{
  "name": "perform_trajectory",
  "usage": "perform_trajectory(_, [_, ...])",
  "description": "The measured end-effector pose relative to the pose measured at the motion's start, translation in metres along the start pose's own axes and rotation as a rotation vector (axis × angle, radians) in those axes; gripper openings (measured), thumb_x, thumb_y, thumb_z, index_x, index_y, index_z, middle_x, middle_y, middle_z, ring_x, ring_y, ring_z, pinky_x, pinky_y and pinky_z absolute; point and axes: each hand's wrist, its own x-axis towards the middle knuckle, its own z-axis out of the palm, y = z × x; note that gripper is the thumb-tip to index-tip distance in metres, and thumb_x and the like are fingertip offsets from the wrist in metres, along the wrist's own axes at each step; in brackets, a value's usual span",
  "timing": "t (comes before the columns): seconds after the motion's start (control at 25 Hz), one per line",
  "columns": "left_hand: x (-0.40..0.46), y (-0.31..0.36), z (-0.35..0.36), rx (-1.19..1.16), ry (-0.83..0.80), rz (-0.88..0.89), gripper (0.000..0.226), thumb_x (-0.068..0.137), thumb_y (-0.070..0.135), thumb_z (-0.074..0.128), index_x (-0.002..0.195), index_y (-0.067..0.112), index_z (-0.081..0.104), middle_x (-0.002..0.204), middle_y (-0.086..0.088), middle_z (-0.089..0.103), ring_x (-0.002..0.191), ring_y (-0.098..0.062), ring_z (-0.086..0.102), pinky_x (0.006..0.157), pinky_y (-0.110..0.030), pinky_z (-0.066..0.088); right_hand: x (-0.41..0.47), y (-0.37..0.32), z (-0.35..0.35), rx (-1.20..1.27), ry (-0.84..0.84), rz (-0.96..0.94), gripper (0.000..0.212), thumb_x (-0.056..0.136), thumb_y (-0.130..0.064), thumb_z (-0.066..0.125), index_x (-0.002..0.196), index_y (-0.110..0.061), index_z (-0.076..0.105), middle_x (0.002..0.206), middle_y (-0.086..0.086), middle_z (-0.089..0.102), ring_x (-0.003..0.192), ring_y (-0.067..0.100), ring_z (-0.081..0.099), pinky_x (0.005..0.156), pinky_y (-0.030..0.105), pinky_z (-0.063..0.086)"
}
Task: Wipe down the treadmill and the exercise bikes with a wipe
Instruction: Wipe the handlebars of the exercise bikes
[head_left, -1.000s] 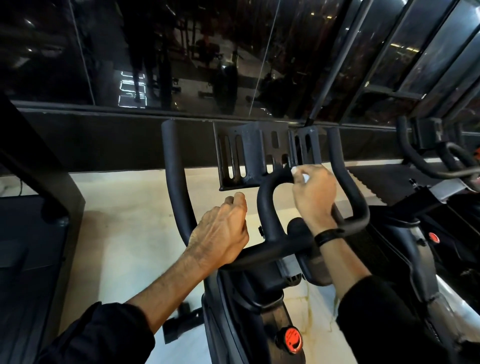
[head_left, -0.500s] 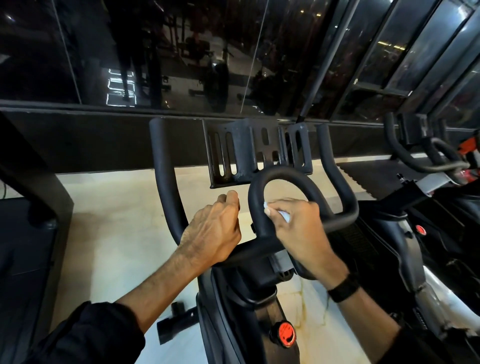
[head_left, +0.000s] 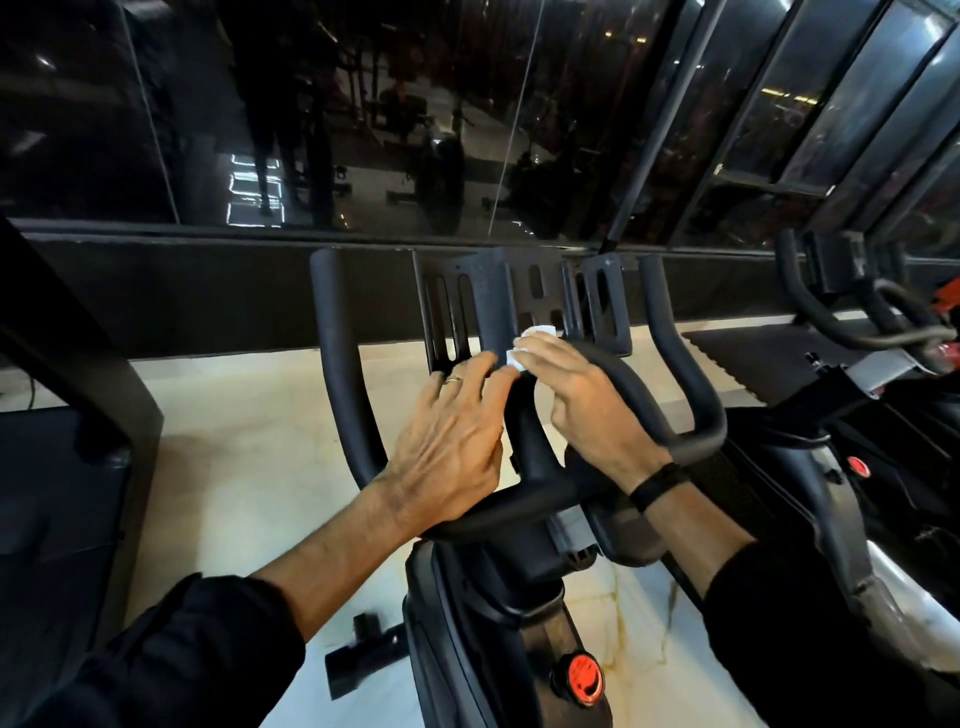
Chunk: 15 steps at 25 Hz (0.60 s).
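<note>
The exercise bike (head_left: 519, 597) stands upright, black, with its handlebar (head_left: 691, 415) spreading into two upturned horns and a closed centre loop. A slotted black bracket (head_left: 498, 306) rises just behind that loop. The wipe (head_left: 530, 345), small, white and crumpled, lies pressed on the top of the loop, just in front of the bracket. A second bike (head_left: 872, 332) stands right of the handlebar, well apart. A red knob (head_left: 584, 678) sits low on the frame, below the handlebar.
</note>
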Motion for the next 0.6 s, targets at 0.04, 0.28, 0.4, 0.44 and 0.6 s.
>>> perform_trajectory(0.04, [0.003, 0.0, 0.001, 0.024, -0.008, 0.023, 0.066, 0.079, 0.013, 0.056, 0.141, 0.011, 0.035, 0.14, -0.013, 0.041, 0.121, -0.029, 0.05, 0.103, -0.044, 0.04, 0.003, 0.006, -0.002, -0.014, 0.017, 0.016, 0.065, 0.072, 0.03, 0.041, 0.128, 0.001, 0.06, 0.134, 0.012, 0.058, 0.135, 0.025, 0.046, 0.116, 0.039, 0.035])
perform_trajectory(0.28, [0.011, 0.0, 0.007, 0.105, -0.091, 0.064, 0.075, 0.079, 0.009, 0.052, 0.15, 0.016, 0.026, 0.154, -0.017, 0.028, 0.14, -0.031, 0.035, 0.118, -0.052, 0.022, 0.015, 0.029, -0.01, -0.079, 0.051, 0.336, 0.067, 0.073, 0.025, 0.045, 0.133, -0.001, 0.059, 0.138, 0.014, 0.057, 0.134, 0.025, 0.047, 0.117, 0.034, 0.034])
perform_trajectory(0.4, [0.011, -0.001, 0.008, 0.145, -0.101, 0.063, 0.074, 0.08, 0.011, 0.05, 0.15, 0.017, 0.027, 0.155, -0.019, 0.028, 0.138, -0.034, 0.038, 0.117, -0.054, 0.021, 0.01, 0.027, -0.005, -0.116, 0.097, 0.337, 0.063, 0.076, 0.023, 0.049, 0.134, -0.001, 0.058, 0.138, 0.014, 0.057, 0.133, 0.024, 0.048, 0.116, 0.034, 0.036])
perform_trajectory(0.44, [0.012, 0.0, 0.008, 0.155, -0.1, 0.062, 0.073, 0.08, 0.011, 0.05, 0.15, 0.017, 0.028, 0.155, -0.019, 0.029, 0.137, -0.035, 0.039, 0.117, -0.054, 0.021, 0.008, 0.027, -0.004, -0.122, 0.123, 0.341, 0.062, 0.076, 0.024, 0.048, 0.132, -0.001, 0.059, 0.136, 0.014, 0.058, 0.131, 0.025, 0.05, 0.115, 0.033, 0.037])
perform_trajectory(0.6, [0.011, 0.001, 0.008, 0.168, -0.093, 0.056, 0.071, 0.081, 0.01, 0.049, 0.149, 0.017, 0.03, 0.153, -0.019, 0.031, 0.133, -0.036, 0.042, 0.117, -0.053, 0.022, -0.006, 0.033, -0.019, -0.072, 0.159, 0.459, 0.058, 0.077, 0.021, 0.047, 0.128, -0.003, 0.063, 0.125, 0.014, 0.065, 0.117, 0.028, 0.061, 0.105, 0.035, 0.047])
